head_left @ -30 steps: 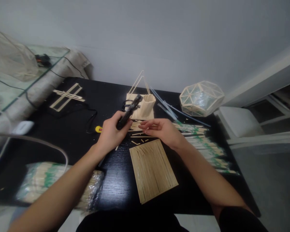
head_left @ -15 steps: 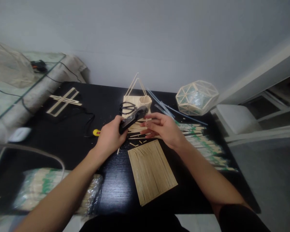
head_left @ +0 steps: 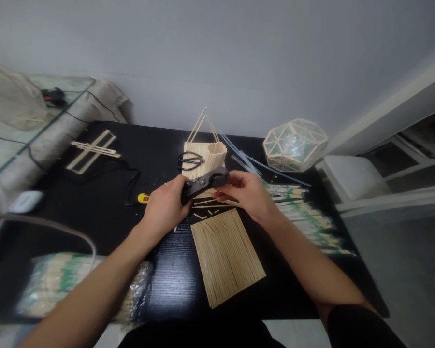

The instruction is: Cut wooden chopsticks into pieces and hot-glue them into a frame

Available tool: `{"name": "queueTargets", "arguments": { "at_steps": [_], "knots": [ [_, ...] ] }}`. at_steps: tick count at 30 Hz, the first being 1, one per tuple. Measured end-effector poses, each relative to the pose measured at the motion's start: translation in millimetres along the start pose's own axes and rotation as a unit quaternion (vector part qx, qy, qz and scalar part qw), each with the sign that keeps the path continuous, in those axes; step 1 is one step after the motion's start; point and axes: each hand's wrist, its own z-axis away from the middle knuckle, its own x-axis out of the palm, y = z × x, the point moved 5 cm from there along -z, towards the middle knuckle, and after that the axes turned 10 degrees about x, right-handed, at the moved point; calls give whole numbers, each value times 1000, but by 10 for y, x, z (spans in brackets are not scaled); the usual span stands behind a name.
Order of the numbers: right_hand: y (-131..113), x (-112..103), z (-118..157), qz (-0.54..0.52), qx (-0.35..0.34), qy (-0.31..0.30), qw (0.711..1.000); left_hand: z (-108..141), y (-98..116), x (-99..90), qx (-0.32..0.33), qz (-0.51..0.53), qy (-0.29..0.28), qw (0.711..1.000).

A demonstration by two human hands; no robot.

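Left hand: from where I stand, the left hand [head_left: 166, 200] is wrapped round the handles of a black hand tool [head_left: 205, 182], knuckles up, forearm reaching forward.
Right hand: the right hand [head_left: 248, 193] is bent inward, fingers drawn close at the tool's head – whether they pinch anything, I can't tell.
Black tool: held above the counter [head_left: 174, 270], between the hands, its head slanting toward the right one.
Panel: a flat, four-sided panel [head_left: 228, 256] of thin wooden sticks, finely ribbed, near the counter's front edge.
Beyond the tool: black-handled scissors [head_left: 191, 161] beside a ribbed stick cup [head_left: 216, 155].
Far right: a faceted stick frame [head_left: 295, 145] – clear, shiny film inside.
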Motion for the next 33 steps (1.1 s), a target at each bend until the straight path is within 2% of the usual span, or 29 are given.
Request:
{"name": "queueTargets", "arguments": {
  "at_steps": [16, 22, 33],
  "knots": [
    [-27, -18, 25, 38, -17, 26, 999, 16, 50, -33, 15, -17, -3, 1000],
    [-57, -22, 30, 37, -26, 32, 998, 21, 81, -33, 7, -22, -37, 999],
    [-56, -29, 34, 56, -13, 37, 998, 5, 41, -9, 8, -44, -21, 999]
  ]
}}
